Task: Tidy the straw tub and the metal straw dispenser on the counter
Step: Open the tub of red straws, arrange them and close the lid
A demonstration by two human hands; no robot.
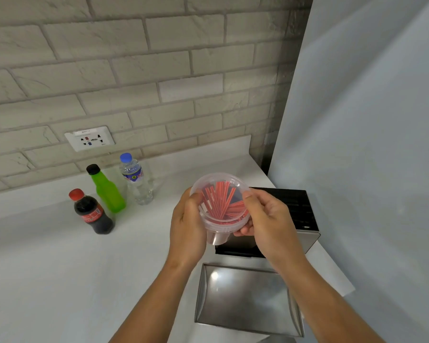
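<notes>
A clear round plastic straw tub (221, 201), filled with several red-wrapped straws, is held up above the counter between both hands. My left hand (187, 219) grips its left side. My right hand (265, 219) holds the right rim, thumb on top. The tub's clear lid appears to be on it. Behind and under the tub stands the metal straw dispenser (300, 214), open on top with a dark inside. Its loose steel lid (245, 300) lies flat on the counter just in front of it.
On the white counter (60, 268) to the left stand a cola bottle (92, 214), a green bottle (105, 191) and a water bottle (135, 179). A wall socket (89, 138) sits on the brick wall behind. A pale wall closes the right side.
</notes>
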